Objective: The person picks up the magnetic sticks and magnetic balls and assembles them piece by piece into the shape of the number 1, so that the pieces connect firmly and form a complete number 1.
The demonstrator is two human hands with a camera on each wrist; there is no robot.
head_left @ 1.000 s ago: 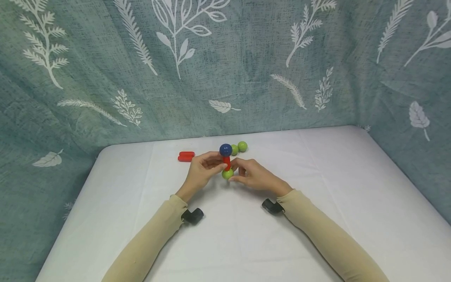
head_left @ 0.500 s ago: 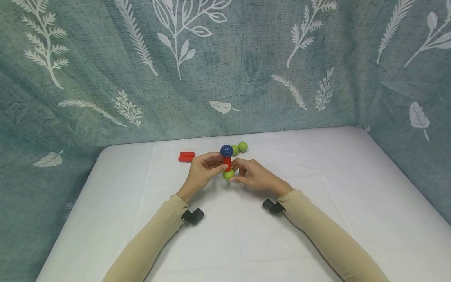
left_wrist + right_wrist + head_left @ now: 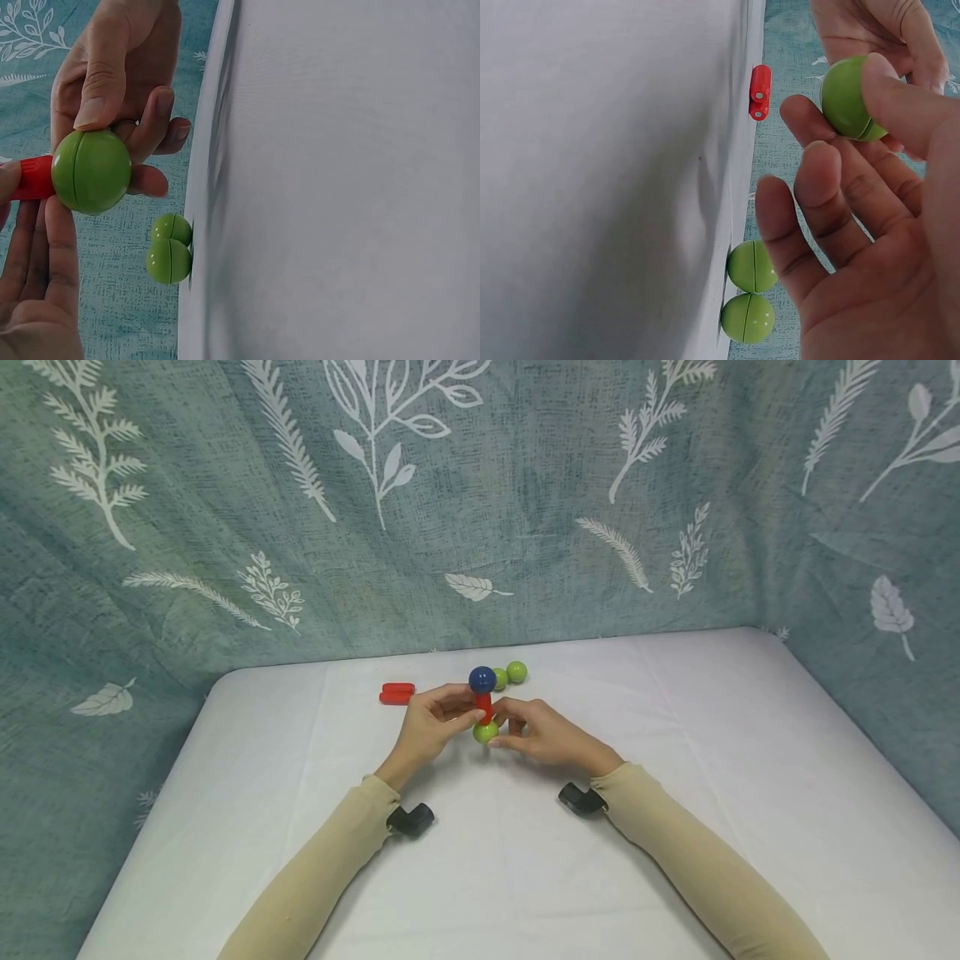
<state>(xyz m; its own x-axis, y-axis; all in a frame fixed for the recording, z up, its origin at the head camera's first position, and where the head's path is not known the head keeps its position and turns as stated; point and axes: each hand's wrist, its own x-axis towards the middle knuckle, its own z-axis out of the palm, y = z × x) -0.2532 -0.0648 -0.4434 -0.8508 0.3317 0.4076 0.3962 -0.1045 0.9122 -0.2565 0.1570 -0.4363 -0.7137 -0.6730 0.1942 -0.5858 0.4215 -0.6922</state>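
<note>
In the head view, a blue ball (image 3: 482, 679) tops an upright red rod (image 3: 484, 707), with a green ball (image 3: 486, 732) at the rod's lower end. My left hand (image 3: 432, 723) pinches the red rod between thumb and fingers. From the other side, my right hand (image 3: 551, 737) holds the green ball. The left wrist view shows the ribbed end of the red rod (image 3: 36, 178) against the green ball (image 3: 94, 172), with the right thumb pressed on the ball. In the right wrist view, thumb and index finger pinch the green ball (image 3: 845, 97); its other fingers are loosely bent.
Two red rods (image 3: 397, 694) lie side by side on the white-covered table (image 3: 480, 877), left of the hands. Behind the blue ball sit two green balls (image 3: 517, 672) close together. A green leaf-patterned cloth (image 3: 525, 543) hangs beyond the table's back edge.
</note>
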